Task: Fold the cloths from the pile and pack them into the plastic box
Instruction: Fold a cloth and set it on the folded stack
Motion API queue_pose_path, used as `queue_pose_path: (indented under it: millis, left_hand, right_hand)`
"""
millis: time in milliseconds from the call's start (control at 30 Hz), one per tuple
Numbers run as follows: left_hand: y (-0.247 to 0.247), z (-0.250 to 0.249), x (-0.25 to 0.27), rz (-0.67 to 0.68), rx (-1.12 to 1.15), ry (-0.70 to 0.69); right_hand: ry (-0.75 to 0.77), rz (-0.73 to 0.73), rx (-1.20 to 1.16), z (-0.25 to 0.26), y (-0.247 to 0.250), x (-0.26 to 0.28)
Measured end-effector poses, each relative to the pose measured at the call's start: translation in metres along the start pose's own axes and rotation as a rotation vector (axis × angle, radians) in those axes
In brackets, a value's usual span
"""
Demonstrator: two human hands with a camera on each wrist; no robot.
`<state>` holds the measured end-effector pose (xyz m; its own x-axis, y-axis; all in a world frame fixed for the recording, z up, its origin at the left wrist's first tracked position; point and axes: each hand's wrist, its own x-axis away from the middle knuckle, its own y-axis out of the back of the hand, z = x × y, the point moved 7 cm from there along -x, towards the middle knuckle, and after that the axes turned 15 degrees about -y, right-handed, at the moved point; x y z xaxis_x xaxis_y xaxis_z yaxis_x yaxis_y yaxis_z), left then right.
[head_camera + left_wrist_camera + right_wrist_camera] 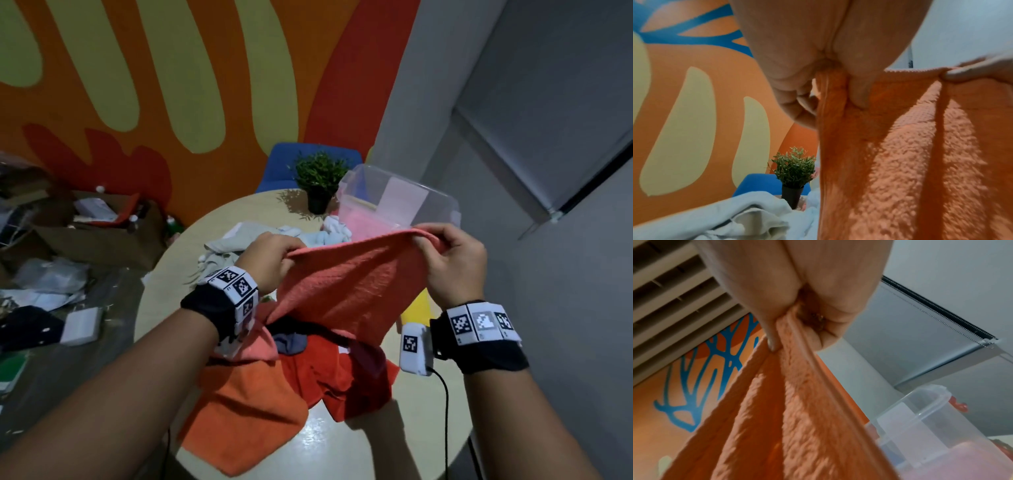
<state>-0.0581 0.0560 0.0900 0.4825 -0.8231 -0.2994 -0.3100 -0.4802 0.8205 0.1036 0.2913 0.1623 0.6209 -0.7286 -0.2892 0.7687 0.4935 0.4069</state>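
Note:
A salmon-pink terry cloth [346,284] hangs spread in the air above the table. My left hand [274,260] pinches its upper left corner and my right hand [448,260] pinches its upper right corner. Both wrist views show the cloth [900,154] [789,410] bunched between thumb and fingers. Below it lies the pile: an orange cloth [246,407], a red cloth [342,380] and darker ones. The clear plastic box [397,202] stands at the back right of the table with a pink cloth [366,222] in it.
A potted plant [320,181] stands beside the box, with a blue chair [308,157] behind. Pale cloths [239,246] lie on the round table [342,445] at the back left. Cardboard boxes and clutter [85,233] fill the floor at the left.

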Motion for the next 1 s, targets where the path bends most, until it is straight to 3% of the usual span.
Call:
queue_pose_path:
  millis: [133, 233, 333, 400, 533, 667, 867, 1000]
  left_hand:
    - [0.034, 0.002, 0.003, -0.369, 0.128, 0.068]
    - [0.057, -0.006, -0.001, -0.53, 0.232, 0.047]
    - [0.064, -0.013, -0.015, -0.463, 0.39, 0.037]
    - [0.065, -0.01, -0.02, -0.421, 0.417, 0.06]
    - [0.078, -0.008, -0.022, -0.57, 0.509, 0.057]
    - [0.078, -0.009, -0.024, -0.55, 0.634, 0.076]
    - [0.082, 0.0, -0.025, -0.628, 0.454, 0.092]
    - [0.069, 0.004, -0.031, -0.612, 0.418, 0.178]
  right_hand:
    - [-0.051, -0.095, -0.121, 0.0, 0.016, -0.01]
    - [-0.044, -0.09, -0.179, 0.008, 0.026, -0.018]
    - [-0.05, 0.048, -0.189, 0.018, 0.025, -0.021]
    - [-0.032, 0.009, -0.202, 0.021, 0.034, -0.025]
    - [-0.037, -0.036, -0.2, 0.012, 0.049, -0.034]
    - [-0.034, 0.016, -0.083, 0.007, 0.058, -0.037]
    - [-0.068, 0.111, -0.028, 0.001, 0.052, -0.037]
    - [-0.15, 0.06, -0.071, -0.013, 0.042, -0.042]
